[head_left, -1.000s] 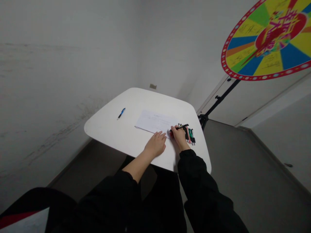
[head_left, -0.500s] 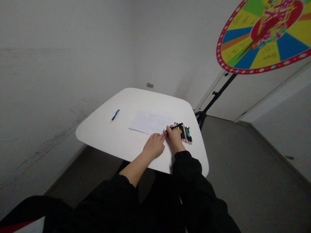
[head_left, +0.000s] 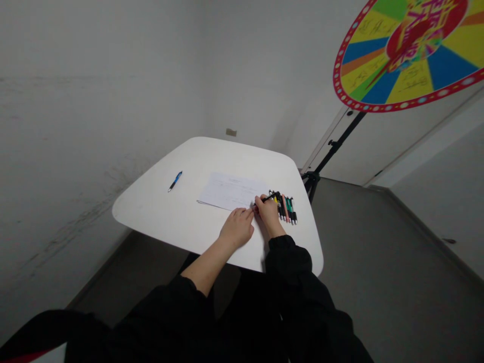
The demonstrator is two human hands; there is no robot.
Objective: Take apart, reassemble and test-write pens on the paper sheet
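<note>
Sheets of white paper with faint lines of print lie on a white table. My right hand is closed around a black pen, its tip down at the paper's lower right corner. Flat beside it, my left hand rests on the near edge of the paper, fingers stretched toward the pen tip. Just right of my right hand lies a row of several pens, in yellow, black, pink and green. Alone on the left part of the table is a blue and black pen.
The white table has rounded corners and stands near a wall corner. A colourful prize wheel on a black stand rises behind it at the right. A socket plate sits on the wall.
The view has shifted slightly, so the table and wheel sit a little further left. Both hands keep nearly the same place on the paper, with the pen still held.
</note>
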